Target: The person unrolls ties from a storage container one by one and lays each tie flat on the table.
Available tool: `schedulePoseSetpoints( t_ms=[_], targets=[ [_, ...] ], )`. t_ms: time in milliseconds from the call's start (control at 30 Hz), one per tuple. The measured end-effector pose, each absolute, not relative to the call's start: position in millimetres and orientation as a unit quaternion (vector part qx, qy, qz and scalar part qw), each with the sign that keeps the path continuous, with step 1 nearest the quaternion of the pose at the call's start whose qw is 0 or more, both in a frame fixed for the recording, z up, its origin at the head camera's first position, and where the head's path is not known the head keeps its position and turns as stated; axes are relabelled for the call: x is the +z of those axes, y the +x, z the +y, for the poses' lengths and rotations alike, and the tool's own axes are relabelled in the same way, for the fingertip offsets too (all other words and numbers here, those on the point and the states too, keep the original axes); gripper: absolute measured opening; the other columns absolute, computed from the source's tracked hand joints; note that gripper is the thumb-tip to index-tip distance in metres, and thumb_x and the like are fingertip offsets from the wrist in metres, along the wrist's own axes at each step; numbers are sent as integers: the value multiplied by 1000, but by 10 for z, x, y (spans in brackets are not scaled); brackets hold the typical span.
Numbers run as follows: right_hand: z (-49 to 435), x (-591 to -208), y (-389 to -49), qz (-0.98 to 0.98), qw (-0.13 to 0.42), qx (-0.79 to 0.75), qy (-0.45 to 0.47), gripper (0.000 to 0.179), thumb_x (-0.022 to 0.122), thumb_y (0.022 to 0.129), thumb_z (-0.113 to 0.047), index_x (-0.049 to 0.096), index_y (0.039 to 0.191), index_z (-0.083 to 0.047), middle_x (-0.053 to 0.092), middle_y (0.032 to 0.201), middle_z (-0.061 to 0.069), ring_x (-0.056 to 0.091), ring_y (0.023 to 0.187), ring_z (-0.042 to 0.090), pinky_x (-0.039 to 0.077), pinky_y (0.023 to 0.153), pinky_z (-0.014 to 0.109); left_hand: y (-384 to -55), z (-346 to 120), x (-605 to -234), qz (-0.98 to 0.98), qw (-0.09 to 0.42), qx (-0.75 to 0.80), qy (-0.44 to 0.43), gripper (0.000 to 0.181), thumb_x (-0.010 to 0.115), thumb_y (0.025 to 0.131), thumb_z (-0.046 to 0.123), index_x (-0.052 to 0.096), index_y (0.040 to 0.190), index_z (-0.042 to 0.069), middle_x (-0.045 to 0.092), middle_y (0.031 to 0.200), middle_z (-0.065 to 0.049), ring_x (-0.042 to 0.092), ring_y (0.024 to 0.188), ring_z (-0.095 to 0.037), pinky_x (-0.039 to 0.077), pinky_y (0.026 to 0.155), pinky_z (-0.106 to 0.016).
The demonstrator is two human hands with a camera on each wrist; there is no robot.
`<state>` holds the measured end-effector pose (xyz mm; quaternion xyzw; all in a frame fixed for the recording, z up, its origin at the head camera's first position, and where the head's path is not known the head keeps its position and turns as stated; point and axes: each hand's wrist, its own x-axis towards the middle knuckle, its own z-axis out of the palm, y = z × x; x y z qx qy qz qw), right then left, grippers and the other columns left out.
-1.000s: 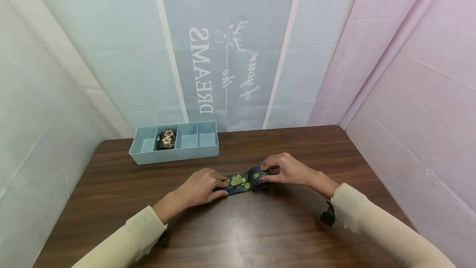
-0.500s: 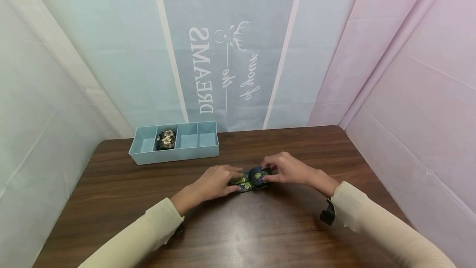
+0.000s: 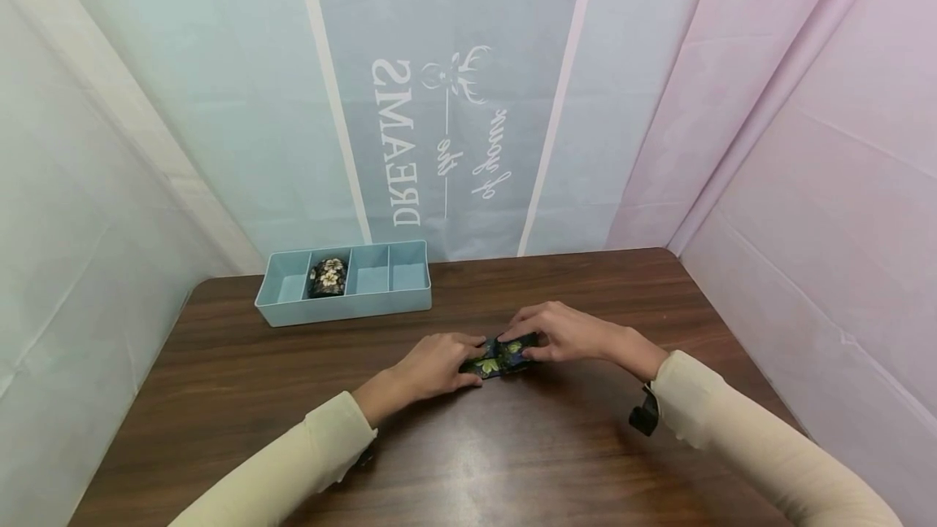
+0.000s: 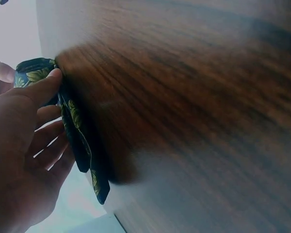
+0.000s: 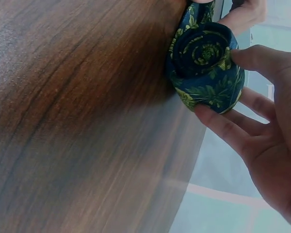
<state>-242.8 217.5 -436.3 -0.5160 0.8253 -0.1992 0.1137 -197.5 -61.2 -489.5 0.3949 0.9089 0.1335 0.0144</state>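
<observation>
Partly rolled floral cloth [image 3: 488, 367] on the table [image 3: 483, 446], its flat tail [image 4: 76, 128] held by the left hand [image 3: 439, 364], its coil [image 5: 211, 90] pinched by the right hand [image 3: 569, 333]; a slack pinch could let it unwind, uneven guiding could skew the layers

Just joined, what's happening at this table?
A person is handling a navy floral cloth strip with both hands. The right hand holds its coiled end; the left hand grips the uncoiled length. So it's partly rolled, low over the wooden table. Behind it sits a blue four-compartment tray, with a dark flower-print bundle in the second compartment from the left.
</observation>
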Motion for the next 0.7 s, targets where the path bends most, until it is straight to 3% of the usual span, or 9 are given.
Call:
schedulePoseSetpoints(
  t_ms=[100,200,433,700],
  targets=[
    [2171,-4365,-2430,829,127,-187,-512,38,70,101,-12,73,139,-15,67,135,16,62,71,1,55,65,22,-1977,-608,-4910,911,15,129,392,46,76,99,42,76,132,10,64,148,-8,71,121,-24,62,93,-36],
    [2162,-4384,-2425,831,121,-192,-508,35,70,100,-12,75,135,-14,68,133,16,56,60,2,50,61,19,-1972,-618,-4924,909,9,129,396,44,76,99,41,76,130,9,64,147,-8,73,118,-24,63,91,-36],
    [2045,-4473,-2377,847,56,-202,-489,22,81,97,-34,75,109,-16,74,108,-3,71,90,7,59,73,26,-1950,-661,-4919,906,0,126,405,44,76,99,39,75,132,9,66,144,-8,74,114,-25,64,87,-38],
    [1994,-4508,-2358,865,-7,-163,-474,25,86,90,-38,74,105,-21,79,101,-6,61,62,1,43,52,19,-1933,-702,-4921,907,4,127,402,44,75,100,39,75,133,10,67,142,-8,74,115,-25,64,85,-38]
  ],
)
